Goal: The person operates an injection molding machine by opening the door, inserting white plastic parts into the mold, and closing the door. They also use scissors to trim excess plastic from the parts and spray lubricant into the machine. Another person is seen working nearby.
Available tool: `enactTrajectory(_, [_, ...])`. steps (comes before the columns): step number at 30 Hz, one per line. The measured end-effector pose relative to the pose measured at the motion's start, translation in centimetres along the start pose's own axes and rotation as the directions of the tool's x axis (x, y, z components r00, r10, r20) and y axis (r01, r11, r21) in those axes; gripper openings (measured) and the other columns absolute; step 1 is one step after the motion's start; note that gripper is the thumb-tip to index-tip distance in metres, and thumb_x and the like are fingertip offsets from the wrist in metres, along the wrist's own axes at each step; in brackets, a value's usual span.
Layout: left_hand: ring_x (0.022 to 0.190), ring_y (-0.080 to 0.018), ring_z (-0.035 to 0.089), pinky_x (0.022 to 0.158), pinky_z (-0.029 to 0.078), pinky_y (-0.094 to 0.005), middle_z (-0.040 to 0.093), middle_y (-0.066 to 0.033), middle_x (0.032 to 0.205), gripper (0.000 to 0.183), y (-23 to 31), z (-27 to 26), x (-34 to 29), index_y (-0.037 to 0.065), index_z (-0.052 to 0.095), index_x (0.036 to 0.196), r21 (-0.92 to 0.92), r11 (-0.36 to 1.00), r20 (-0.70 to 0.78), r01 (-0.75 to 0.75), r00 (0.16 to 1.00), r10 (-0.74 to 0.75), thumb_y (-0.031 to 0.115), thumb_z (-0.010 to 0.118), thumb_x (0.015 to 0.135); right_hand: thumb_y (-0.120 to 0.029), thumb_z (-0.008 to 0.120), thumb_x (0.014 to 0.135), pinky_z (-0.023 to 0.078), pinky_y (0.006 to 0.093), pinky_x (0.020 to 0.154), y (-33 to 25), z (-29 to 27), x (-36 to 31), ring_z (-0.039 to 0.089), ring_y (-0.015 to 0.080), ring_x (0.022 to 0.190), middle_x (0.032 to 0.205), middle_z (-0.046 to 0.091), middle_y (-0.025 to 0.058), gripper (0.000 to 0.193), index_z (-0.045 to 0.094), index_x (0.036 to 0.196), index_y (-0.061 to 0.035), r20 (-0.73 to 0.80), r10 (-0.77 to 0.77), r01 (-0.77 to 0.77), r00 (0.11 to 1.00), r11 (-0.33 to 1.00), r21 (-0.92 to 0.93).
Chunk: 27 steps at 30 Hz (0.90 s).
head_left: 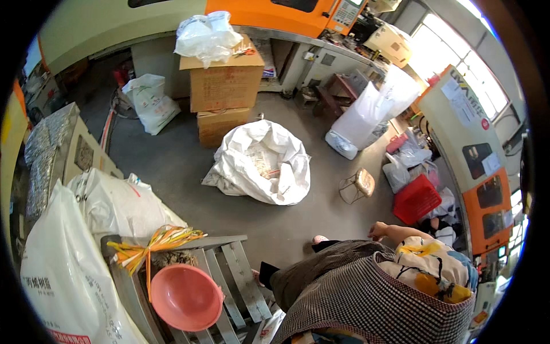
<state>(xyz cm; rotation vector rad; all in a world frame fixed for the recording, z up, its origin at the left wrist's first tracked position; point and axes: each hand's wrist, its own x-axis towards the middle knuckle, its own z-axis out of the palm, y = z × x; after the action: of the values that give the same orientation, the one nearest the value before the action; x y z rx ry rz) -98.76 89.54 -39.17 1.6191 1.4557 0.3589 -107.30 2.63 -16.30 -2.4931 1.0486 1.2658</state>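
Observation:
My right hand (pixel 377 231) hangs at my side over the grey floor, its fingers loosely curled. Nothing shows in it, and it touches nothing that I can see. Nearest to it stands a small round stool (pixel 364 182) with a tan seat and thin metal legs. My left hand is out of view. Ahead on the floor lies a large white woven sack (pixel 229 166), its mouth rolled wide around pale small pieces (pixel 263 163). At the lower left a pink plastic bowl (pixel 187 298) rests on a grey slatted stand (pixel 243 281), beside a bundle of yellow and orange strips (pixel 154 246).
Full white sacks (pixel 63 275) crowd the left. Stacked cardboard boxes (pixel 226 83) carry a clear plastic bag (pixel 206 37). Large machines with orange panels (pixel 263 17) line the back and right. A red basket (pixel 417 199) and bags lie at the right, below a tall white bag (pixel 361 117).

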Motion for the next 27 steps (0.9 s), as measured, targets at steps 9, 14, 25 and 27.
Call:
enactTrajectory(9, [0.065, -0.0219, 0.057, 0.060, 0.046, -0.0344, 0.061, -0.0095, 0.078, 0.017, 4.9, 9.7, -13.1, 0.001, 0.061, 0.089, 0.112, 0.907, 0.287, -0.407, 0.887, 0.363, 0.016, 0.056, 0.084, -0.029, 0.066, 0.077, 0.054, 0.0278, 0.056, -0.8, -2.1, 1.0, 0.065, 0.0144, 0.059, 0.069, 0.067, 0.0059, 0.027, 0.067, 0.091, -0.0055, 0.039, 0.001, -0.010, 0.999, 0.973, 0.233])
enactTrajectory(14, [0.062, -0.0214, 0.056, 0.057, 0.045, -0.0338, 0.061, -0.0096, 0.076, 0.016, 8.9, 16.7, -27.5, 0.000, 0.061, 0.087, 0.005, 0.806, 0.716, -0.592, 0.565, 0.410, 0.016, 0.057, 0.084, -0.034, 0.066, 0.075, 0.055, 0.0300, 0.061, 4.4, 1.8, 5.2, 0.066, 0.0170, 0.061, 0.071, 0.067, 0.0050, 0.033, 0.067, 0.093, -0.0060, 0.116, 0.017, -0.050, 0.993, 0.958, 0.283])
enactTrajectory(25, [0.056, -0.0204, 0.055, 0.050, 0.045, -0.0325, 0.060, -0.0099, 0.070, 0.016, 8.2, 30.8, -57.6, -0.001, 0.060, 0.082, 0.266, 0.741, 0.964, -0.617, 0.175, -0.201, 0.015, 0.059, 0.083, -0.040, 0.061, 0.077, 0.047, 0.0377, 0.085, 15.1, 5.0, 21.8, 0.058, 0.0276, 0.099, 0.107, 0.063, 0.0133, 0.050, 0.058, 0.116, -0.0076, 0.145, -0.218, 0.072, 0.965, 0.755, 0.651])
enactTrajectory(27, [0.055, -0.0202, 0.055, 0.049, 0.044, -0.0323, 0.060, -0.0099, 0.069, 0.016, 8.2, 31.5, -59.5, -0.001, 0.060, 0.081, 0.349, 0.731, 0.936, -0.586, 0.255, -0.242, 0.015, 0.059, 0.083, -0.035, 0.062, 0.079, 0.050, 0.0367, 0.079, 17.1, -0.9, 21.2, 0.062, 0.0261, 0.092, 0.103, 0.064, 0.0137, 0.047, 0.058, 0.115, -0.0054, 0.071, -0.125, 0.051, 0.990, 0.766, 0.640])
